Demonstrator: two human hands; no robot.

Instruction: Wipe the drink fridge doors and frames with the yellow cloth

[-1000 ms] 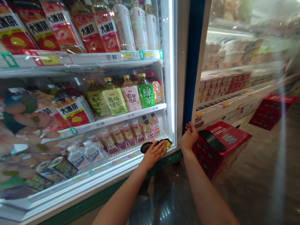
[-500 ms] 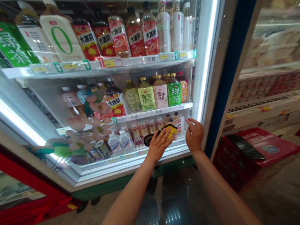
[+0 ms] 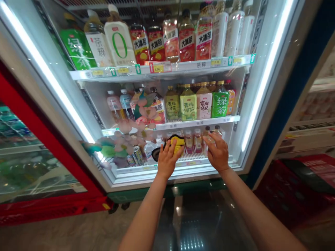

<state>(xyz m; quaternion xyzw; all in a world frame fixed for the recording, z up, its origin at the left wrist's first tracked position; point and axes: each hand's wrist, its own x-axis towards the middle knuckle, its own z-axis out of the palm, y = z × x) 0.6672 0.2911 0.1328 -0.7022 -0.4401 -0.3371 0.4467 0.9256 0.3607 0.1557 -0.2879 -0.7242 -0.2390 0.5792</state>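
Observation:
A yellow pad with black edging [image 3: 178,142] lies under the fingers of my left hand [image 3: 167,159], at the glass front of a lit drinks fridge [image 3: 209,167]. A dark oval part [image 3: 155,154] sticks out left of that hand; whether it joins the pad I cannot tell. My left fingers are spread over the pad and partly hide it. To the right, my right hand [image 3: 217,153] is raised before the lowest shelf, fingers apart and partly bent, with nothing visible in it. Behind both hands stand small bottles [image 3: 197,141].
Pink and green flower decorations [image 3: 123,143] show on the glass, left of my hands. Tea bottles [image 3: 188,104] fill the shelves behind. A red-framed fridge [image 3: 75,204] stands at left, a dark red box [image 3: 290,188] at lower right. Below is a dark shiny surface [image 3: 193,223].
My view has turned left, so the fridge appears farther right. My left hand and the yellow pad have moved left across the fridge front. My right hand has also shifted left relative to the fridge.

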